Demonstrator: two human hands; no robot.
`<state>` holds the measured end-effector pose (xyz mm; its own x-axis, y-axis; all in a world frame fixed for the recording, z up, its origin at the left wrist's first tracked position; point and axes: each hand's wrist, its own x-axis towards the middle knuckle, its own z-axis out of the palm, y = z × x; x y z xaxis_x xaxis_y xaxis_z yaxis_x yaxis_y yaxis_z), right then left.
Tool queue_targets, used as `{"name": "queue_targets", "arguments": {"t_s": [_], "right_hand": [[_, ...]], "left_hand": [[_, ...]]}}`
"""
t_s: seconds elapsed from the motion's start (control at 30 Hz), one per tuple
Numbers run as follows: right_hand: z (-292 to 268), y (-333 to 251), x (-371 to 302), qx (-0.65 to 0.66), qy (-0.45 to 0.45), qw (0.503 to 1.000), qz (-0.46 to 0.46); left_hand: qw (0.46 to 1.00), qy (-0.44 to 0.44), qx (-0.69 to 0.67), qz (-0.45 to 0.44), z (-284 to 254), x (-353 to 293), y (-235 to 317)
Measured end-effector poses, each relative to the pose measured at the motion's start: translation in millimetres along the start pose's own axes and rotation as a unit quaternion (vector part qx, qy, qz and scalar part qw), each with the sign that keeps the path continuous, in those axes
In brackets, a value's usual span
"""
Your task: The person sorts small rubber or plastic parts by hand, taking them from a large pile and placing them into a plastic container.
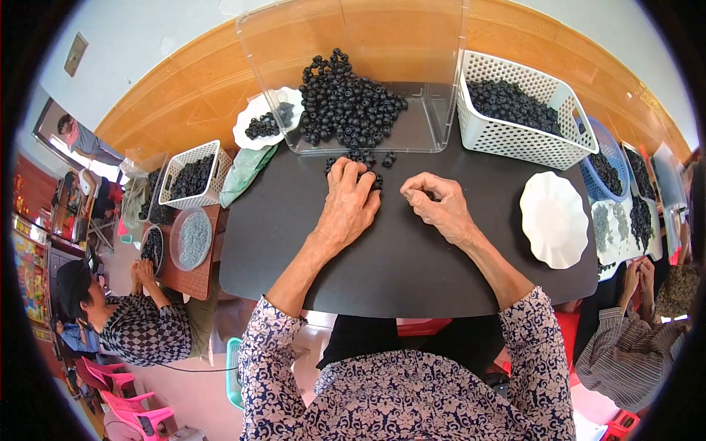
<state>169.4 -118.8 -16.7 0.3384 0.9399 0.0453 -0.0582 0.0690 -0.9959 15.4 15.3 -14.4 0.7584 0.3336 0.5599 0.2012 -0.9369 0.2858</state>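
Small black round pieces [349,106] lie heaped in a clear plastic bin [426,136], its low side towards me. Several more have spilled out in front of it onto the dark table. My left hand [347,200] rests palm down over these loose pieces, fingers bent and a little apart, touching them. To its right, my right hand [439,204] hovers over the table with thumb and fingers pinched. Something small and dark, like one of the black pieces, shows within its grip, partly hidden by the fingers.
A white scalloped plate [554,220] sits at the right. Behind it stands a white perforated basket [507,140] of black pieces. Another white plate [246,136] holds dark pieces left of the bin, near a green plastic bag [246,175]. Other people work at both sides.
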Motion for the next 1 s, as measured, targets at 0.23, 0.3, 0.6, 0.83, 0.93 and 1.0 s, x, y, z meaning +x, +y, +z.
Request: {"name": "queue_targets", "arguments": {"t_s": [0.23,0.3,0.6,0.83,0.93,1.0], "right_hand": [[2,-5,1,-0.081,0.011,0.994,-0.070],[-1,-3,1,-0.083,0.011,0.995,-0.060],[-1,8,5,-0.144,0.060,0.974,-0.162],[1,1,2,-0.215,0.079,0.950,-0.212],[4,-6,-1,-0.271,0.074,0.937,-0.207],[4,-9,-1,-0.281,0.055,0.934,-0.212]], "left_hand": [[0.870,-0.090,-0.381,-0.299,-13,5,35],[0.838,-0.081,-0.452,-0.293,2,-2,27],[0.727,-0.098,-0.610,-0.299,15,-1,23],[0.659,-0.065,-0.662,-0.350,15,1,29],[0.630,-0.049,-0.684,-0.365,16,0,28],[0.612,-0.039,-0.700,-0.366,18,0,29]]}}
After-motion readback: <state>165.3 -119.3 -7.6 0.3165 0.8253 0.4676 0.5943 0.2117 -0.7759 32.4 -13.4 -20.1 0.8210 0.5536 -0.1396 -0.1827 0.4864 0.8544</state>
